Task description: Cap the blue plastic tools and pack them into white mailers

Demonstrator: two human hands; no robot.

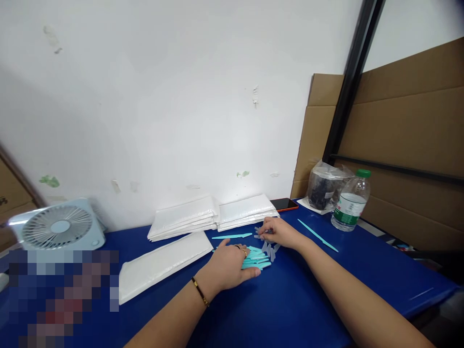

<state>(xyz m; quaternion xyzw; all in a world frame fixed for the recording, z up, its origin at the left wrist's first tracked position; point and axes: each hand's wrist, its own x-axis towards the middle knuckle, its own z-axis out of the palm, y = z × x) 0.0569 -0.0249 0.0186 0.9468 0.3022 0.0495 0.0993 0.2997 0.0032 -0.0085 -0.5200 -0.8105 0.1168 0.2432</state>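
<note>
My left hand (228, 266) lies palm down with fingers spread over a pile of turquoise eyebrow razors (257, 258), partly covering them. Beyond the pile, my right hand (273, 231) pinches a small clear plastic cap (258, 236) between thumb and fingertips. More translucent caps (270, 252) lie loose just in front of the right hand. A single turquoise razor (232, 236) rests behind my left hand, and another turquoise razor (318, 235) lies to the right of my right wrist.
White padded mailers stand in two stacks, left (184, 215) and right (246, 211), by the wall; one mailer (163, 266) lies nearer. A phone (285, 204), a bagged dark roll (322, 188) and a water bottle (350, 203) are at right. A fan (60, 225) stands left on the blue table (282, 309).
</note>
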